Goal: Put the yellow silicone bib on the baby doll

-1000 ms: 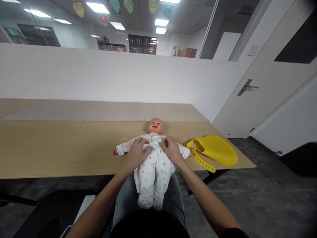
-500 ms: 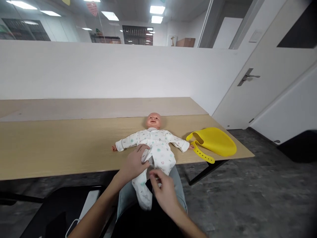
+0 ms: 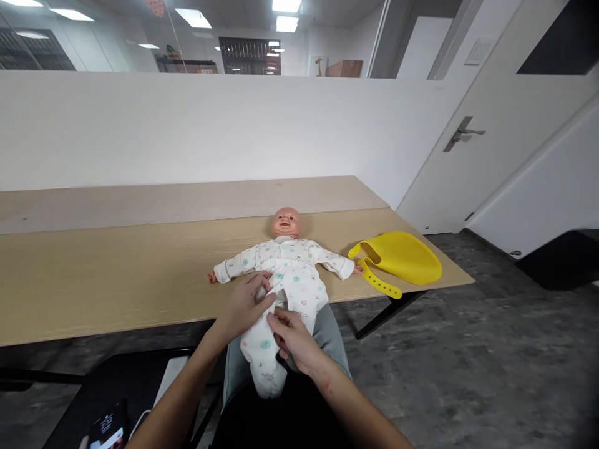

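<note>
A baby doll (image 3: 286, 222) lies on its back, arms spread, its upper body on the table and its legs over my lap. It wears a white patterned romper (image 3: 302, 290) with a gap in the fabric at the crotch. On the doll's leg at the left side, my left hand (image 3: 244, 305) pinches the romper cloth near the gap. My right hand (image 3: 294, 337) is closed at the lower edge of the same leg's cloth, thumb and fingers together. Part of the cloth is hidden beneath my fingers.
A yellow bib (image 3: 407, 257) with a holed strap lies by the doll's hand on the wooden table (image 3: 116, 274). To my left are a black chair (image 3: 135, 368) and a phone (image 3: 108, 430). A white door (image 3: 505, 143) stands at the right.
My right hand has moved up and left onto the romper leg cloth. My left hand has shifted slightly left, and the leg cloth now lies wider. The view has tilted a little.
</note>
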